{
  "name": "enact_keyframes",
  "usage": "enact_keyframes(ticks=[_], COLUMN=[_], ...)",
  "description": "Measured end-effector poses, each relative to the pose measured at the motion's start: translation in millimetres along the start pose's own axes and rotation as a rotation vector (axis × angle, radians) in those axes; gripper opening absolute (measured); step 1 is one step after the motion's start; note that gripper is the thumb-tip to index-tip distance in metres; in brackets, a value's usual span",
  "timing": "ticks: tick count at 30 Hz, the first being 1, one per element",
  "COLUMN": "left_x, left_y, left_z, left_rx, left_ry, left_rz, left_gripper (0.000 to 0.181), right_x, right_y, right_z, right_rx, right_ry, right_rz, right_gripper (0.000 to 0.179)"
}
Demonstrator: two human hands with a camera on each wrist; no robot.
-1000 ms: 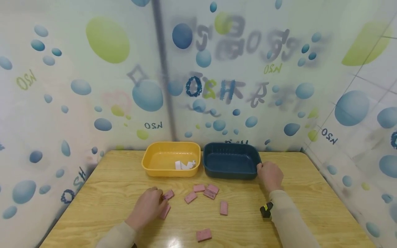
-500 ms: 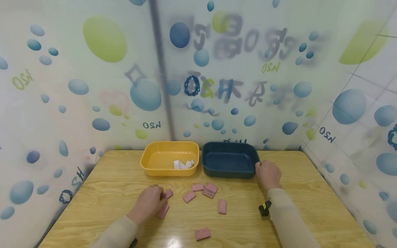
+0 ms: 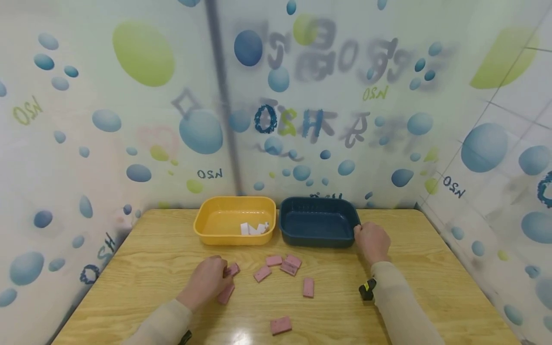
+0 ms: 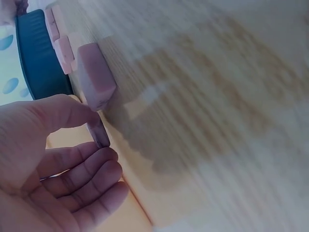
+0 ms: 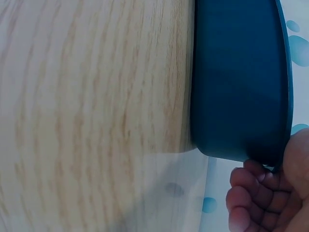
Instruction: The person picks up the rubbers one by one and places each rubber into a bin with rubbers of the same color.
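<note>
My left hand [image 3: 206,282] is low over the table at the left of the pink blocks. In the left wrist view, its thumb and index finger pinch a small pink rectangular block [image 4: 99,131], partly covered by the fingertips. Close beside that hand lies a second pink block [image 4: 96,77]. My right hand [image 3: 373,241] grips the right end of the dark blue plastic bin [image 3: 318,241]; in the right wrist view, thumb and curled fingers pinch its rim [image 5: 287,96]. The bin's inside shows nothing in it.
A yellow bin [image 3: 235,240] with several white pieces [image 3: 254,229] stands left of the blue one, against the patterned wall. More pink blocks lie on the wooden table [image 3: 336,316]: a group below the bins, one block [image 3: 308,287] farther right, another [image 3: 281,325] near the front.
The head view has shifted slightly, moving the whole scene a little to the left. Both hands keep their places, at the pink block and at the blue bin's rim.
</note>
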State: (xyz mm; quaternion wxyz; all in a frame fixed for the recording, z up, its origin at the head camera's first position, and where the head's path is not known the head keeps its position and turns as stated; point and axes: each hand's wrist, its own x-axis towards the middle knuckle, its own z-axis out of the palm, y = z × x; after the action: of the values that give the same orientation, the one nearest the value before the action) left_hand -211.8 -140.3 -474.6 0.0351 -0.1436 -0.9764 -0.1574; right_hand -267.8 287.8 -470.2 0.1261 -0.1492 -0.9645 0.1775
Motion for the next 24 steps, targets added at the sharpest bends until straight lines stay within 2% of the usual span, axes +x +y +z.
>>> enact_keyframes(ticks=[8,13,17,24], left_x=[1.3,3.3,5.8,11.0], left_y=[2.9,8.0,14.2,24.5], left_z=[1.0,-0.3,-2.3,-5.0], left_rx=[0.016,-0.007,-0.037,-0.046], left_ry=[0.048,0.092,0.103,0.118], left_rz=[0.049,0.067,0.081,0.105], left_gripper=[0.039,0.036,0.036,0.024], right_x=[-0.5,-1.2,-1.6,-2.8], right_y=[0,0,0,0], right_z=[1,0,0,0], right_rx=[0.017,0.029,0.031,0.04], right_ry=[0.025,0.029,0.017,0.019], right_rz=[-0.017,-0.024,-0.016,-0.012], right_gripper=[0.047,0.048,0.049,0.049])
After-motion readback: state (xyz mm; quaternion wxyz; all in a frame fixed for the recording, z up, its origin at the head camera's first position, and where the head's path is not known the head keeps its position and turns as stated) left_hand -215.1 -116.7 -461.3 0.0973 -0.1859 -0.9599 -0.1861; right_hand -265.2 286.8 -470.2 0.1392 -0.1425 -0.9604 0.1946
